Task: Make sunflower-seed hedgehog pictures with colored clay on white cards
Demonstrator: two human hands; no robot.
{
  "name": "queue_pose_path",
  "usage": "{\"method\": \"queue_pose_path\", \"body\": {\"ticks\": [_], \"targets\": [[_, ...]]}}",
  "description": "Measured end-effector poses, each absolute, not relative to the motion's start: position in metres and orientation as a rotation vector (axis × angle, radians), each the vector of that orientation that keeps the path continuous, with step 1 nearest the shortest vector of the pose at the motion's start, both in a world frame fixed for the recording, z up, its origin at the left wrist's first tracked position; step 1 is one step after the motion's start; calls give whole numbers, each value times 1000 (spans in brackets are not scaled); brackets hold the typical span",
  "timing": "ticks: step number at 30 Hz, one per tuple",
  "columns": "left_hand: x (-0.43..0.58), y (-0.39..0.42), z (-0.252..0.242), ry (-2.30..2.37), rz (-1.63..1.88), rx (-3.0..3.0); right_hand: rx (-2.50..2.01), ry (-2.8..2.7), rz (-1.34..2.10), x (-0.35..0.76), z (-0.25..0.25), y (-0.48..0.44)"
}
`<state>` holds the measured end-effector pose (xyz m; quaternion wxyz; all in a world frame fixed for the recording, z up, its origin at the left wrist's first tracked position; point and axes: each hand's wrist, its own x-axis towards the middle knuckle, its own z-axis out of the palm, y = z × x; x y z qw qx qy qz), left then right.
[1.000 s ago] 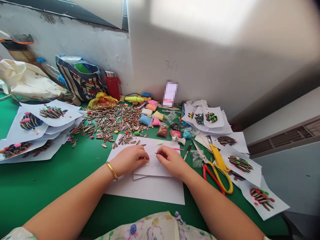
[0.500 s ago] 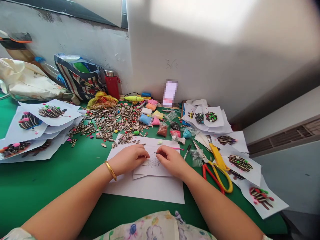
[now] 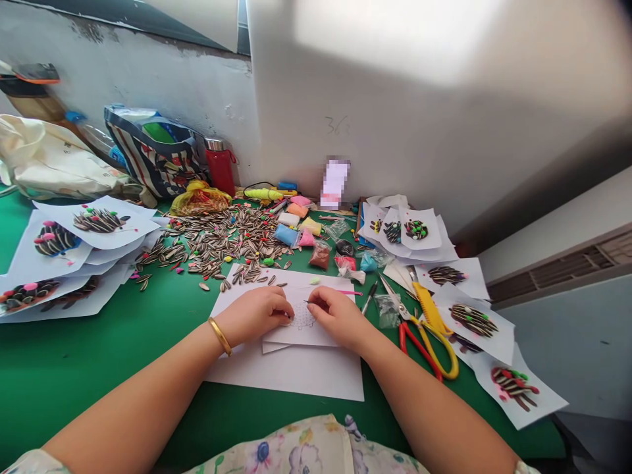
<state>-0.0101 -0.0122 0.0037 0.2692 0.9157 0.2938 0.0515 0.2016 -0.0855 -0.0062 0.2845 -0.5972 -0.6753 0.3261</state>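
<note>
head view: left hand (image 3: 257,316), fingers curled, tips pressed on the sheet (image 3: 316,332) near the middle of the table's (image 3: 74,355) front edge; whether they grip anything cannot be told. right hand (image 3: 340,317) pinches a seed (image 3: 309,303) over the sheet. pile (image 3: 222,240) behind; scissors (image 3: 429,342) to the right.

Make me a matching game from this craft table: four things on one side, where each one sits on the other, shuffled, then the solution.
Things
1. red flask
2. gold bangle
3. scissors
4. outline drawing sheet

Places
A. on the green table, right of the right hand
B. between the left hand and the right hand, both touching it
C. standing beside the striped bag
D. on the left hand's wrist

Pairs: 1-C, 2-D, 3-A, 4-B.
</note>
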Motion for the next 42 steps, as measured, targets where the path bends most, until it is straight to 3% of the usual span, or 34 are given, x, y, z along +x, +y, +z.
{"method": "queue_pose_path", "body": {"ticks": [42], "targets": [[-7, -13, 4, 850, 150, 2490, -1605, -1844, 842, 202, -5, -86]]}}
